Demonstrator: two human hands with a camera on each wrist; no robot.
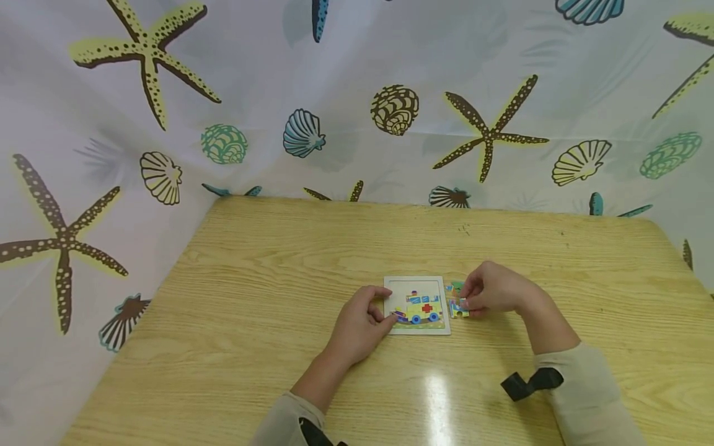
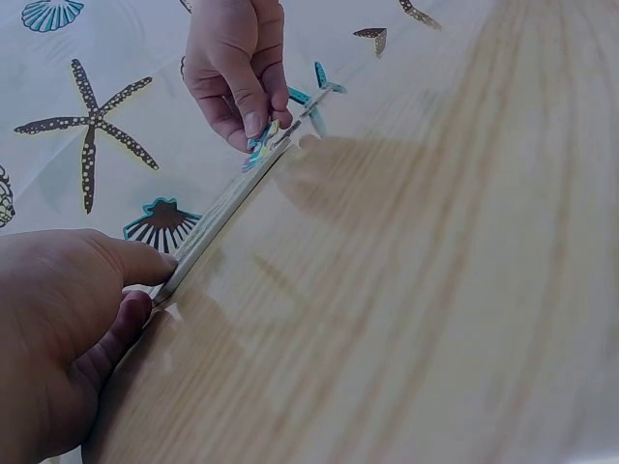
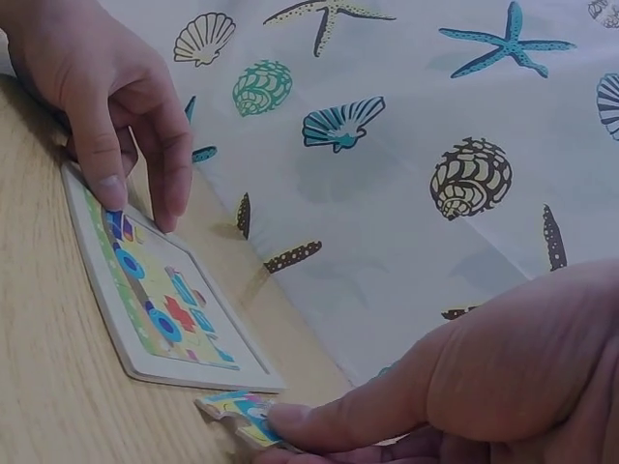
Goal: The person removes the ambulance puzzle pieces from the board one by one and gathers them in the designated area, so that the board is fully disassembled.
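Note:
A small jigsaw puzzle board (image 1: 417, 331) with a pale frame lies on the table, showing a partly filled picture of a yellow ambulance (image 1: 424, 308) with a red cross and blue wheels. My left hand (image 1: 359, 325) holds the board's left side, thumb on its lower left and a fingertip near its upper left. Just right of the board, my right hand (image 1: 493, 290) pinches a blue and yellow puzzle piece (image 3: 242, 411) between thumb and fingers. That piece is tilted close to the frame's right edge. Beside it lies a loose piece with green (image 1: 457, 286), partly covered by the fingers.
The light wooden table (image 1: 268, 260) extends around the board. Behind and left of it hangs a white cloth (image 1: 346, 62) printed with starfish and shells. Black straps (image 1: 532, 383) are on both sleeved forearms.

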